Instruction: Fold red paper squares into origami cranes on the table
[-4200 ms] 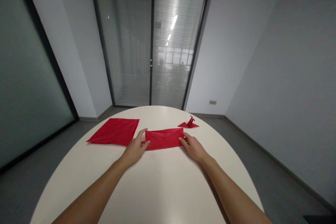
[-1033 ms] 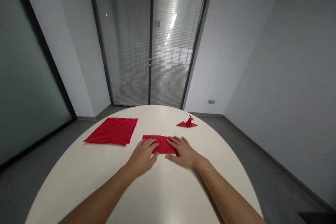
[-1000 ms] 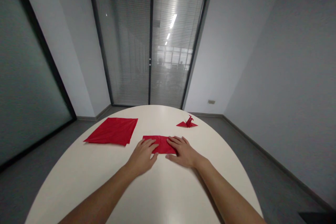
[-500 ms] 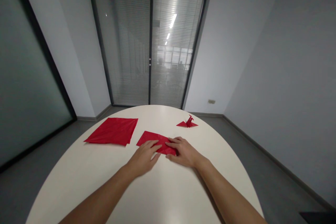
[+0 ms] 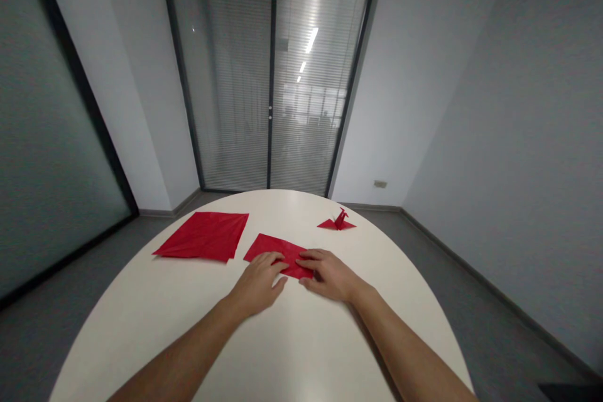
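Where left hand (image 5: 257, 282) and right hand (image 5: 332, 275) rest — grip unclenched — the oblong red paper (image 5: 289, 250) slants.

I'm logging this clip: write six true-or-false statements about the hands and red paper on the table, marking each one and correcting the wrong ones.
1. The left hand and right hand both touch the folded red paper. True.
2. A red paper crane stands on the table, beyond the right hand. True.
3. The crane touches the folded red paper. False: they are apart, with tabletop showing between them.
4. The wide red paper lies left of the folded red paper. True.
5. The left hand holds the crane. False: it is on the folded red paper.
6. The table is black. False: it is white.
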Tool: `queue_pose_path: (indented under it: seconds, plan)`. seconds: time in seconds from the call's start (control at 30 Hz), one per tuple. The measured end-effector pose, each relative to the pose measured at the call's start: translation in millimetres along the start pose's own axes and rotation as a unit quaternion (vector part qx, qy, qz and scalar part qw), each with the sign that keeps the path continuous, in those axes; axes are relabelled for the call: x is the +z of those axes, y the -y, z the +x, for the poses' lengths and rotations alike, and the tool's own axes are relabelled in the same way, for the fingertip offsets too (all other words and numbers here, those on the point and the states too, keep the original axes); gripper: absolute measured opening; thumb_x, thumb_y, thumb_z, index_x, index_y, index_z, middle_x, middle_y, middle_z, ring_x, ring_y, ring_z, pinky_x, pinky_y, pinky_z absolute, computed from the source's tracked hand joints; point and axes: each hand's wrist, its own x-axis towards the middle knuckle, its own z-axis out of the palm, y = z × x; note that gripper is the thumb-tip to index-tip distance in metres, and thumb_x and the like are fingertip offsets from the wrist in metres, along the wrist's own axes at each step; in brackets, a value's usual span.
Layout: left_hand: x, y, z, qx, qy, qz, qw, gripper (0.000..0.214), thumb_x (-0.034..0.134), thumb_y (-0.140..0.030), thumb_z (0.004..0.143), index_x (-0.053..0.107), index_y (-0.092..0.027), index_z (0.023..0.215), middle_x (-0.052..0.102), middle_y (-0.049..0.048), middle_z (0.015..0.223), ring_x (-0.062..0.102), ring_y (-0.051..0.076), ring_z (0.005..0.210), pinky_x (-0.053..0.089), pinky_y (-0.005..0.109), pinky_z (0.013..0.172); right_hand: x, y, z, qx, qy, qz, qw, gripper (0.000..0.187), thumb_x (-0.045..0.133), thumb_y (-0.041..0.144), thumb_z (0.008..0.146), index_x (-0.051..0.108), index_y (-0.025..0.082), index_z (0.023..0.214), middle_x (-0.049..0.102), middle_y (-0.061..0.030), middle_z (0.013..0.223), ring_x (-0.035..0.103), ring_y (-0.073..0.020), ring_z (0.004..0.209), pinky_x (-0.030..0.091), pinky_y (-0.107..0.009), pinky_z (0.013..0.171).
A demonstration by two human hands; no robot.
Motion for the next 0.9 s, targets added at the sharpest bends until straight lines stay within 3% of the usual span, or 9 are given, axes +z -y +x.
queue_pose_path:
  seconds: [0.17,0.4,0.8,0.9]
  plan:
    - [1.6,2.0,2.5,-0.013,-0.017,-0.015,1.0,0.024,0.056,-0.026,0.095,0.071,-0.021,0.112,0.069,0.0079,0.118,0.063,0.024,0.109,0.051,0.039,0.098,-3.0,4.6,1.9,-0.015,-0.005,0.008,1.0,0.042,0.048,0.039,0.098,0.068,0.021,0.13,0.07,-0.0098,0.129,0.066,-0.0268,0.115,0.046,-0.039,0.104]
    - [-1.0,1.6,1.9,-0.027,-0.007,-0.018,0.999,0.021,0.057,-0.029,0.096,0.073,-0.022,0.108,0.071,0.0062,0.116,0.065,0.024,0.108,0.052,0.036,0.096,-4.2,6.9,1.3,-0.002,0.0,0.027,1.0,0.047,0.034,0.042,0.104,0.068,0.021,0.13,0.07,-0.0083,0.129,0.064,-0.0242,0.117,0.046,-0.036,0.104]
    - [-2.6,2.9,3.7,-0.032,-0.006,-0.017,0.999,0.022,0.057,-0.03,0.096,0.073,-0.022,0.108,0.071,0.006,0.117,0.066,0.024,0.107,0.052,0.036,0.093,-5.9,5.2,1.6,0.021,0.02,0.04,0.999,0.056,0.023,0.048,0.107,0.072,0.023,0.12,0.074,-0.0086,0.117,0.066,-0.0244,0.107,0.046,-0.037,0.099]
    - [-4.0,2.9,4.2,-0.036,-0.006,-0.019,0.999,0.021,0.056,-0.027,0.097,0.073,-0.021,0.106,0.072,0.0057,0.115,0.066,0.023,0.106,0.051,0.034,0.092,-5.3,4.5,1.6,0.013,0.013,0.047,0.999,0.05,0.028,0.047,0.107,0.07,0.023,0.121,0.074,-0.0081,0.116,0.066,-0.024,0.106,0.046,-0.037,0.098]
